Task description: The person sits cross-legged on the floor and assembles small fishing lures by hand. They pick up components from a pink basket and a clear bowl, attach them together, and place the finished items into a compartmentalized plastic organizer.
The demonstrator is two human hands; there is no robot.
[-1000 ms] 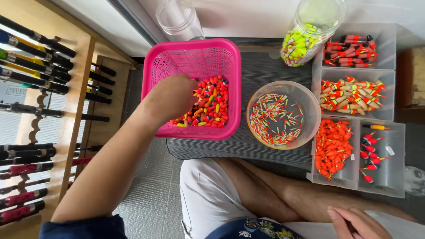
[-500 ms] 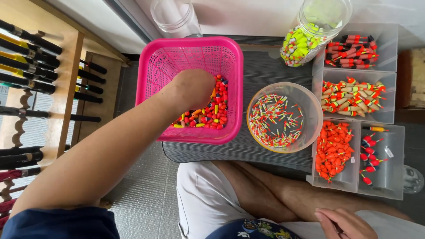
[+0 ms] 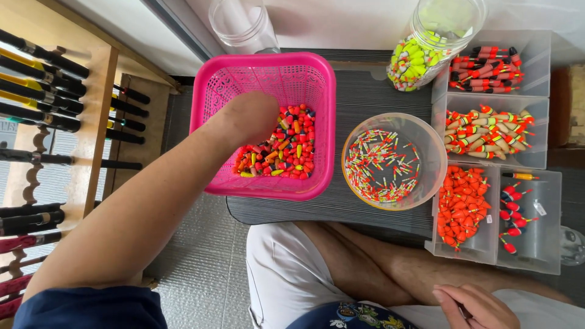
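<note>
My left hand (image 3: 250, 116) reaches down into a pink plastic basket (image 3: 268, 61). Its fingers are buried in a heap of small red, orange and yellow fishing floats (image 3: 286, 152), so their grip is hidden. My right hand (image 3: 481, 307) rests low at the bottom right, above my thigh, with fingers curled around a thin dark stick-like piece. A round clear bowl (image 3: 439, 146) of thin striped stick floats stands just right of the basket.
Clear compartment boxes (image 3: 542, 158) at the right hold sorted red and orange floats. A jar of yellow-green floats (image 3: 436, 36) and an empty clear jar (image 3: 244, 24) stand at the back. A wooden rack of fishing rods (image 3: 49, 91) is at the left.
My left hand has moved slightly right and deeper into the float heap in the basket. My right hand has stayed low at the bottom right.
</note>
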